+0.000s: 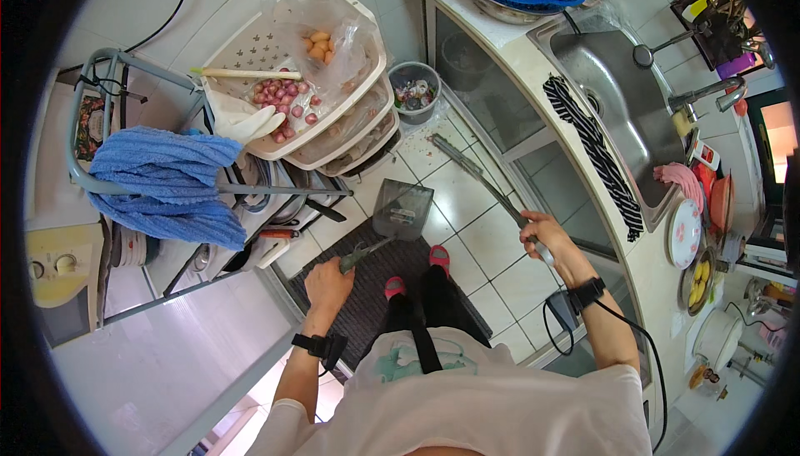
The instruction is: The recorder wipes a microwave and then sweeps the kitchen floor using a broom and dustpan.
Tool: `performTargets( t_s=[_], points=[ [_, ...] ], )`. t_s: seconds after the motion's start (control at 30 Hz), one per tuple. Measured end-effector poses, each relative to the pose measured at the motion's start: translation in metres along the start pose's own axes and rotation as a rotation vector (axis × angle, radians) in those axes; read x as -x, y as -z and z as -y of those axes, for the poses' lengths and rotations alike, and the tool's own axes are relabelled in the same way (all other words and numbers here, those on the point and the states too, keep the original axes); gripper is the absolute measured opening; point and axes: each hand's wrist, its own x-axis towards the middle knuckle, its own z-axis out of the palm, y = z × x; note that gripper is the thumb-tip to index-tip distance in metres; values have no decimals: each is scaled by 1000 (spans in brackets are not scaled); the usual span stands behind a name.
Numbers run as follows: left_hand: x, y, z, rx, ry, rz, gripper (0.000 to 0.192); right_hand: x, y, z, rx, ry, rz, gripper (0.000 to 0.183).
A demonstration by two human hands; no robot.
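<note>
My left hand (330, 288) grips the handle of a grey dustpan (403, 206), whose pan is over the front edge of a dark floor mat (337, 247) and the white tiles. In my right hand (547, 237) is the long handle of a broom (481, 172). Its narrow head points away from me, down at the tiled floor (459, 197), left of the cabinet doors. Small debris lies on the tiles beyond the broom head, around a small waste bin (414, 90) with scraps inside. The dustpan and broom head are apart.
At the left stands a tiered white basket rack (300, 153) with shallots (281, 97) and eggs. A blue towel (165, 184) hangs over a metal rail beside it. Glass-fronted cabinets (550, 175) and a counter with a steel sink (625, 94) curve along the right.
</note>
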Motion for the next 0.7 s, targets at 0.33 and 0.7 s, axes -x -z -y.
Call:
performTargets(
  t_s=[0.33, 0.7],
  points=[
    [3, -4, -2, 3, -10, -60, 21, -65, -31, 18, -135, 63, -75, 75],
    [11, -13, 11, -12, -20, -67, 21, -8, 4, -2, 193, 4, -11, 76]
  ],
)
